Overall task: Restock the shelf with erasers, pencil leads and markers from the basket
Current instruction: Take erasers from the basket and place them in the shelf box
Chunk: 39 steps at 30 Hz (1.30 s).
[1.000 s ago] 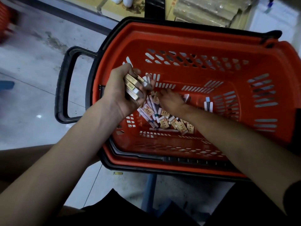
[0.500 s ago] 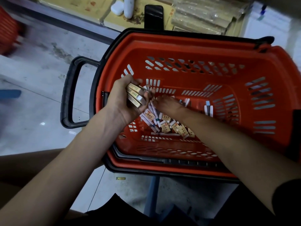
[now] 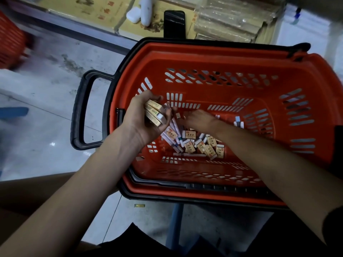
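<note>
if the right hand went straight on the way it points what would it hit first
Probably the boxes in the left hand, just past the right hand; depth is unclear, so it might reach the markers below instead.

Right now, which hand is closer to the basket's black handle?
Left. The left hand is nearest the black handle, just inside the basket; the right hand is farther in, over the eraser pile.

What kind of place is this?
Probably a stationery shop. A red shopping basket holds small boxed erasers, and wrapped packs of goods lie stacked on a low shelf behind it.
</note>
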Tool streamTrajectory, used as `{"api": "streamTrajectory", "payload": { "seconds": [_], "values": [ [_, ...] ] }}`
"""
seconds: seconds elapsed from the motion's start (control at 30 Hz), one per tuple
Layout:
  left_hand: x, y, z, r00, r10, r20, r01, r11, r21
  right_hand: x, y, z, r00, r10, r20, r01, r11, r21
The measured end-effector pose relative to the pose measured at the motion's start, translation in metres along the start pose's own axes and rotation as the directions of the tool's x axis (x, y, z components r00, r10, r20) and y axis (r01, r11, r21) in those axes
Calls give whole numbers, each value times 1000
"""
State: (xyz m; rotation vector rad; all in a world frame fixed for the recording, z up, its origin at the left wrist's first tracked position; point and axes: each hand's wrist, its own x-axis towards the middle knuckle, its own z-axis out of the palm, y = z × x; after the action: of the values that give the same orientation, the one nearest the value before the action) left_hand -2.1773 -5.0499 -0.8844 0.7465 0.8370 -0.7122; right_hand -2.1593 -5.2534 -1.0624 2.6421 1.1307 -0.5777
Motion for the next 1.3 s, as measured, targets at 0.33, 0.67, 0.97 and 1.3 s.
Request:
{"api": "streamTrajectory", "payload": {
  "seconds": [0.33, 0.67, 0.97, 1.3],
  "values": [
    [0, -2, 10, 1000, 8, -25, -6, 997, 81, -44, -4, -25, 755, 622, -206, -133, 454, 881],
    [-38, -5, 79, 962, 80, 260, -125, 979, 162, -148, 20, -222, 488, 767, -415, 162, 388, 907],
    [-91, 5, 184, 764, 224, 605, -284, 959, 4, -223, 37, -316, 428, 620, -657, 6, 725, 688],
    [-128, 24, 249, 758, 258, 598, -335, 942, 17, -259, 59, -362, 532, 648, -545, -21, 654, 756]
  ]
}}
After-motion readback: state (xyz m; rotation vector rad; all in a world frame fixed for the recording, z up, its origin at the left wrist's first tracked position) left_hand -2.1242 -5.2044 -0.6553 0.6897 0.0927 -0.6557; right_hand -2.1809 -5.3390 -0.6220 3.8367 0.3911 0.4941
